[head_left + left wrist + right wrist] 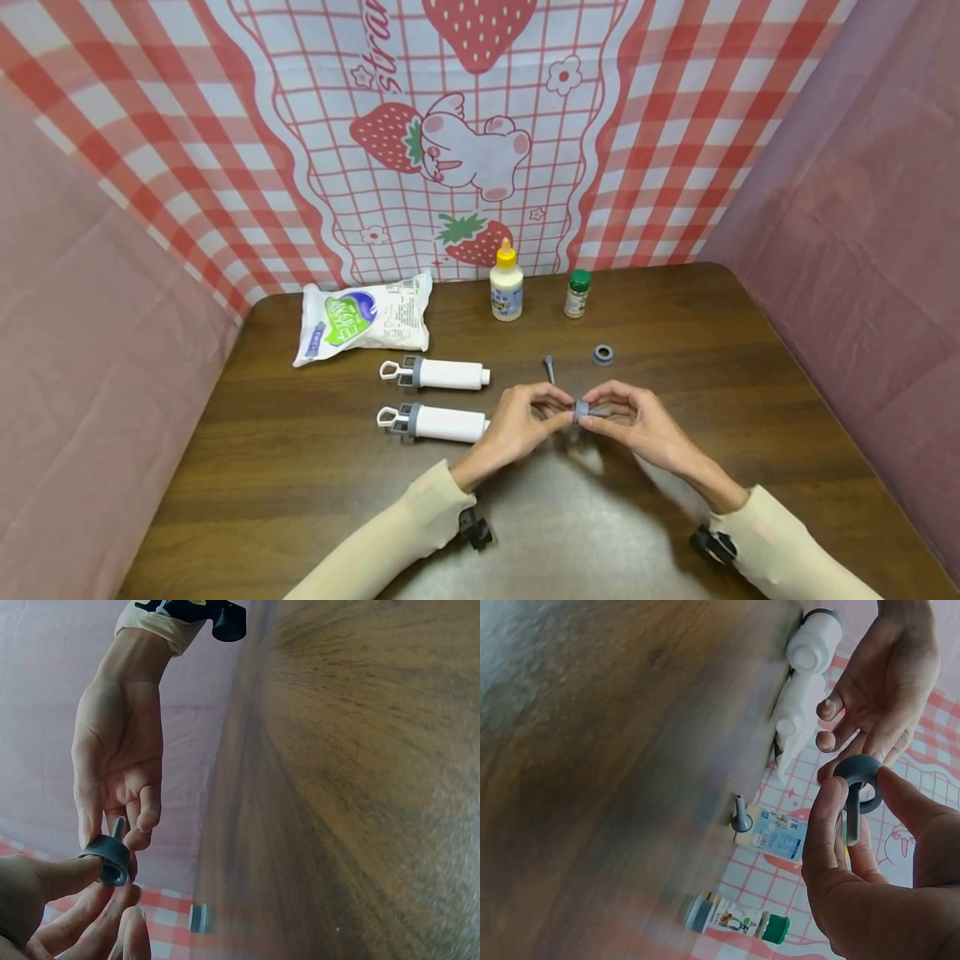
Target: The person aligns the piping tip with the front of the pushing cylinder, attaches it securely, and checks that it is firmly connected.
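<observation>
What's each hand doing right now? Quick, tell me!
Left hand: pinching the small round gray plastic ring.
Right hand: pinching that same ring, with a thin gray plastic stem poking out from it.

Grey ring (108, 848) in left hand (39, 886)

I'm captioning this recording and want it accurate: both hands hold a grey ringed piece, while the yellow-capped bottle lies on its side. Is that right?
Not quite: the yellow-capped bottle stands upright on the table, as the head view shows. The rest holds: the left hand and right hand both hold the grey ringed piece.
</observation>
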Action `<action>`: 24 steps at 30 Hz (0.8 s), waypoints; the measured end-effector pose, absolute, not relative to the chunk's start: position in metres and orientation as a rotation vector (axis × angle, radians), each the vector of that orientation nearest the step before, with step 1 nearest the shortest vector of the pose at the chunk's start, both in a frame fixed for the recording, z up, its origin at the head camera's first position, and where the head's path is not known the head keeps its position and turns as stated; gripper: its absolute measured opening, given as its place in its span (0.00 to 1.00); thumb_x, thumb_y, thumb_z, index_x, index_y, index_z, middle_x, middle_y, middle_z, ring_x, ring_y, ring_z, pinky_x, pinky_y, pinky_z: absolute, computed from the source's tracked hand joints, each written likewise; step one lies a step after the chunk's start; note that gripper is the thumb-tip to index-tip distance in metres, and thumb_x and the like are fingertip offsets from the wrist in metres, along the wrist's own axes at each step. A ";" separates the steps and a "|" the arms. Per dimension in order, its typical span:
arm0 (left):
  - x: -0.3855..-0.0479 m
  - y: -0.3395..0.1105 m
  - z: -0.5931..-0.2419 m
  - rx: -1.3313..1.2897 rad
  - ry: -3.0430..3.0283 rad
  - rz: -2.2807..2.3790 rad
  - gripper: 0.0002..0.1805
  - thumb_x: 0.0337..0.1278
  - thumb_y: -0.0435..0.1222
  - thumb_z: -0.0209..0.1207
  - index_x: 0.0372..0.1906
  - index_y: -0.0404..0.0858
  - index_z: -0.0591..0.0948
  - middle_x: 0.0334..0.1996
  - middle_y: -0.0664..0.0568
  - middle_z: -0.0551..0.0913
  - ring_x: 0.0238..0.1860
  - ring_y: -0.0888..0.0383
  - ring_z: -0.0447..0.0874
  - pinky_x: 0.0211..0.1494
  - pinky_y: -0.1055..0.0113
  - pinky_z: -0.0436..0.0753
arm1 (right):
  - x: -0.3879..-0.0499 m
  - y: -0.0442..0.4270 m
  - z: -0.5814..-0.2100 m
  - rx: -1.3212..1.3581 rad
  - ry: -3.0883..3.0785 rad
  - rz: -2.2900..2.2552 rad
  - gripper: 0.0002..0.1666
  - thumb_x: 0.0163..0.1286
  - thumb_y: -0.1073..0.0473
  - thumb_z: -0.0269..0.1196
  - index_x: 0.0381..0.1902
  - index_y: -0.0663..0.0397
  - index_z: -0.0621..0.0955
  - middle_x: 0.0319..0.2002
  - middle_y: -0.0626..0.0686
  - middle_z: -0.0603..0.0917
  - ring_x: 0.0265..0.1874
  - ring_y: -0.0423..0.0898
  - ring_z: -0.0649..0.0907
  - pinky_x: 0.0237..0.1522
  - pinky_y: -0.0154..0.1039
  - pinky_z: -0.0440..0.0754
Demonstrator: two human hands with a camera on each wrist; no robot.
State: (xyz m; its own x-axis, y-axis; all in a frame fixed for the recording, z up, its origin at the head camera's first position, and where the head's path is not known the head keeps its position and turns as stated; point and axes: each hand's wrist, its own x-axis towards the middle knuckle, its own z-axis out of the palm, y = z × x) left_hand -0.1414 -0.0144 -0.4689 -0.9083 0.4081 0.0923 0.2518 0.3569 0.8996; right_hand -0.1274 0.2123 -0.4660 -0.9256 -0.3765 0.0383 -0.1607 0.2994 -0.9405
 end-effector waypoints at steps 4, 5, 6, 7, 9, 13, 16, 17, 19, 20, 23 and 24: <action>-0.141 -0.016 -0.470 0.596 2.474 1.596 0.10 0.63 0.36 0.70 0.47 0.38 0.90 0.37 0.47 0.93 0.32 0.66 0.86 0.38 0.75 0.84 | -0.128 0.210 -0.467 -0.499 2.367 -1.689 0.17 0.69 0.62 0.71 0.52 0.64 0.81 0.51 0.65 0.87 0.46 0.36 0.89 0.48 0.32 0.88; -0.141 -0.016 -0.471 0.591 2.470 1.603 0.10 0.63 0.36 0.70 0.47 0.38 0.90 0.36 0.47 0.93 0.31 0.66 0.85 0.37 0.76 0.84 | -0.128 0.210 -0.467 -0.501 2.366 -1.692 0.17 0.69 0.62 0.71 0.52 0.64 0.81 0.50 0.65 0.87 0.46 0.36 0.89 0.48 0.32 0.88; -0.141 -0.016 -0.471 0.587 2.466 1.608 0.10 0.63 0.36 0.70 0.47 0.38 0.90 0.36 0.47 0.93 0.31 0.66 0.85 0.37 0.76 0.84 | -0.128 0.210 -0.467 -0.501 2.362 -1.696 0.17 0.69 0.63 0.71 0.52 0.64 0.81 0.50 0.65 0.87 0.45 0.36 0.89 0.47 0.32 0.88; -0.141 -0.016 -0.471 0.585 2.462 1.615 0.10 0.63 0.37 0.70 0.47 0.38 0.90 0.36 0.47 0.93 0.31 0.66 0.85 0.37 0.76 0.84 | -0.129 0.210 -0.467 -0.502 2.362 -1.697 0.17 0.69 0.63 0.71 0.52 0.64 0.81 0.49 0.65 0.87 0.44 0.37 0.89 0.47 0.32 0.88; -0.141 -0.017 -0.471 0.580 2.450 1.621 0.10 0.64 0.37 0.70 0.47 0.38 0.91 0.36 0.47 0.93 0.31 0.66 0.85 0.36 0.76 0.83 | -0.129 0.210 -0.466 -0.504 2.358 -1.698 0.18 0.69 0.63 0.72 0.52 0.65 0.81 0.49 0.65 0.87 0.43 0.37 0.89 0.45 0.32 0.88; -0.140 -0.019 -0.471 0.567 2.416 1.632 0.11 0.65 0.38 0.69 0.48 0.39 0.91 0.37 0.47 0.93 0.33 0.65 0.86 0.38 0.76 0.84 | -0.130 0.209 -0.466 -0.500 2.344 -1.696 0.18 0.68 0.63 0.72 0.52 0.65 0.81 0.48 0.65 0.87 0.42 0.38 0.89 0.44 0.32 0.88; -0.139 -0.020 -0.470 0.540 2.381 1.643 0.11 0.66 0.39 0.68 0.49 0.40 0.91 0.39 0.48 0.94 0.36 0.63 0.87 0.40 0.75 0.83 | -0.130 0.209 -0.466 -0.490 2.327 -1.700 0.19 0.68 0.63 0.72 0.52 0.66 0.81 0.48 0.66 0.87 0.42 0.38 0.90 0.44 0.32 0.89; -0.138 -0.020 -0.471 0.530 2.370 1.650 0.11 0.66 0.39 0.68 0.49 0.40 0.91 0.40 0.48 0.94 0.37 0.62 0.88 0.41 0.75 0.83 | -0.130 0.209 -0.465 -0.486 2.322 -1.702 0.19 0.68 0.63 0.72 0.52 0.66 0.81 0.48 0.66 0.87 0.42 0.38 0.90 0.44 0.32 0.89; -0.138 -0.020 -0.471 0.507 2.335 1.678 0.12 0.67 0.39 0.67 0.49 0.39 0.91 0.42 0.47 0.93 0.38 0.56 0.90 0.40 0.74 0.84 | -0.130 0.208 -0.465 -0.479 2.314 -1.705 0.19 0.67 0.63 0.73 0.52 0.66 0.81 0.48 0.66 0.87 0.43 0.38 0.90 0.45 0.32 0.89; -0.137 -0.020 -0.471 0.487 2.310 1.695 0.12 0.67 0.39 0.67 0.49 0.39 0.91 0.42 0.46 0.93 0.38 0.52 0.91 0.39 0.73 0.85 | -0.131 0.208 -0.465 -0.473 2.312 -1.704 0.19 0.67 0.63 0.73 0.52 0.66 0.81 0.48 0.66 0.88 0.43 0.38 0.90 0.44 0.32 0.88; -0.137 -0.019 -0.470 0.434 2.235 1.754 0.12 0.69 0.39 0.66 0.49 0.36 0.90 0.42 0.41 0.93 0.36 0.44 0.90 0.35 0.68 0.86 | -0.132 0.208 -0.466 -0.461 2.318 -1.697 0.20 0.66 0.63 0.74 0.52 0.66 0.81 0.47 0.66 0.88 0.42 0.38 0.90 0.44 0.32 0.88; -0.137 -0.019 -0.470 0.416 2.209 1.775 0.12 0.69 0.38 0.66 0.49 0.35 0.90 0.42 0.39 0.92 0.34 0.43 0.90 0.34 0.65 0.87 | -0.132 0.208 -0.467 -0.459 2.322 -1.694 0.20 0.65 0.63 0.74 0.52 0.66 0.81 0.47 0.66 0.88 0.42 0.38 0.90 0.43 0.32 0.88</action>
State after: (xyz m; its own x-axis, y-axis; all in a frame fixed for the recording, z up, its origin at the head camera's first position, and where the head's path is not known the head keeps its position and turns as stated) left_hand -0.1371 -0.0186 -0.4703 -0.9204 0.3895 -0.0348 0.0499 0.2054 0.9774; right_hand -0.1324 0.2081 -0.4667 -0.9245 -0.3812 -0.0016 -0.1150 0.2829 -0.9522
